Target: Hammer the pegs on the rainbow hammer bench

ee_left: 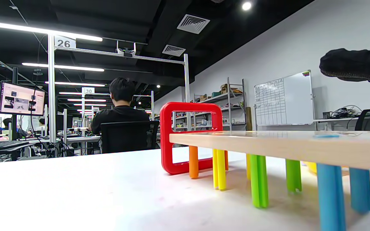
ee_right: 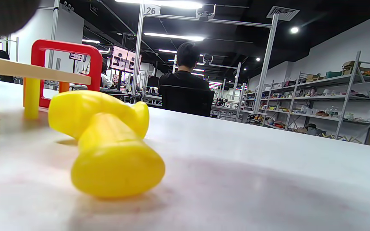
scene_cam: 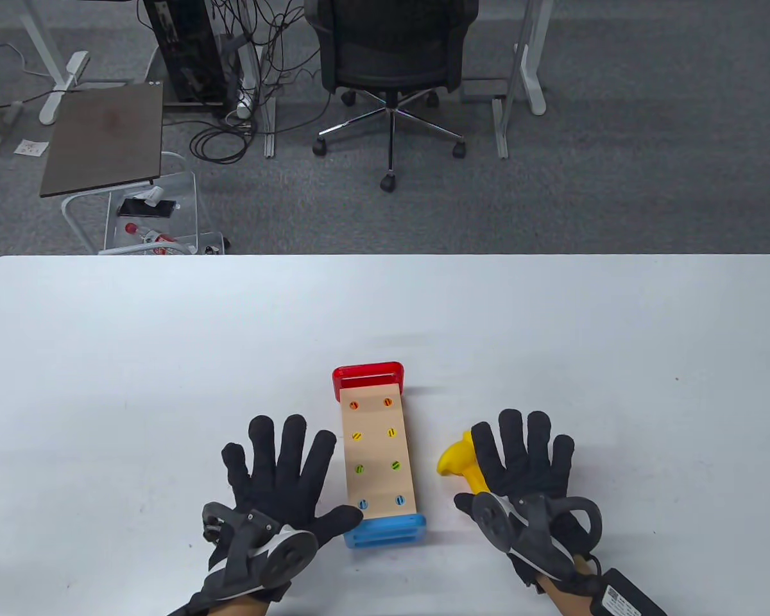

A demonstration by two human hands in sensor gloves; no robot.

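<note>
The hammer bench [scene_cam: 378, 459] lies at the table's front middle: a wooden deck between a red end [scene_cam: 367, 375] and a blue end [scene_cam: 385, 532]. Its orange, yellow, green and blue pegs sit flush with the deck and hang below it in the left wrist view [ee_left: 258, 179]. The yellow toy hammer [scene_cam: 457, 459] lies on the table right of the bench, also seen in the right wrist view [ee_right: 108, 141]. My left hand [scene_cam: 282, 478] lies flat with spread fingers beside the bench, thumb at the blue end. My right hand [scene_cam: 523, 465] lies flat, spread over the hammer's handle.
The white table [scene_cam: 167, 359] spreads wide on all sides of the bench. Beyond its far edge stand an office chair [scene_cam: 391, 58], a small side table [scene_cam: 106, 138] and desk legs on the grey floor.
</note>
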